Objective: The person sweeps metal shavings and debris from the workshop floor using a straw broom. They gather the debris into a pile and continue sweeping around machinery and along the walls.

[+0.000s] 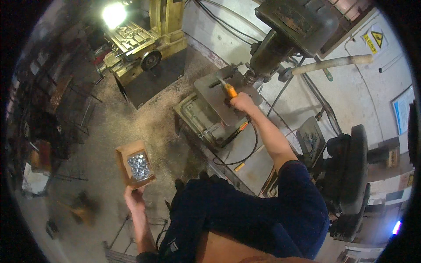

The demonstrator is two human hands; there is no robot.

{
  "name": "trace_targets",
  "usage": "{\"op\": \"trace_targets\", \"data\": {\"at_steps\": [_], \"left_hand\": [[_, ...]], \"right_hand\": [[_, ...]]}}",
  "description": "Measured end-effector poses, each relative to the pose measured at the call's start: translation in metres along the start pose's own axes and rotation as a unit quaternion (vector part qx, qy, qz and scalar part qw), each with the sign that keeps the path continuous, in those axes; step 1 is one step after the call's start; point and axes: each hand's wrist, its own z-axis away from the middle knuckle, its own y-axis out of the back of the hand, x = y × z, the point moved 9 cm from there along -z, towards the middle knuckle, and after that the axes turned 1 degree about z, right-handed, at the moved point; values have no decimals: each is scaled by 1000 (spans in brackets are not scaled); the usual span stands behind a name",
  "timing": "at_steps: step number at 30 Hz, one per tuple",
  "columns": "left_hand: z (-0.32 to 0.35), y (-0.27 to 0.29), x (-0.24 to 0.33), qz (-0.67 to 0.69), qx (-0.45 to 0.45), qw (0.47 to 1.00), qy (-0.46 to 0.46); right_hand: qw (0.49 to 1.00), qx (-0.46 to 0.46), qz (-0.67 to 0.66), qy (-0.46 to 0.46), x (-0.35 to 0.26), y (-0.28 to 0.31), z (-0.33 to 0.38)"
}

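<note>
My left hand (134, 199) is closed on the near end of an open cardboard box (144, 181). Inside the box lie many small shiny metal parts (139, 166), too small to name surely. My right hand (242, 103) is stretched forward and wrapped round an orange-handled tool (230, 90) with a thin pale tip. Its exact kind is hard to make out. That tool is over the flat metal table (212, 98) of a drill press (298, 22); whether it touches the surface I cannot tell.
At the far left stands a yellow machine (169, 41) under a bright lamp (114, 15). A pale-sleeved lever (332, 64) sticks out right of the drill press. A black cable (255, 147) loops near an orange piece (239, 166). Dark machinery (353, 168) stands at my right.
</note>
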Motion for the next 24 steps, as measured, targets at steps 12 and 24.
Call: {"op": "trace_targets", "data": {"at_steps": [12,24], "left_hand": [[-1,-12,8,-24,-37,999,15],[0,-29,3,-33,-18,999,27]], "right_hand": [[999,-47,19,2,19,-9,34],[997,-35,-32,-56,40,-4,78]]}}
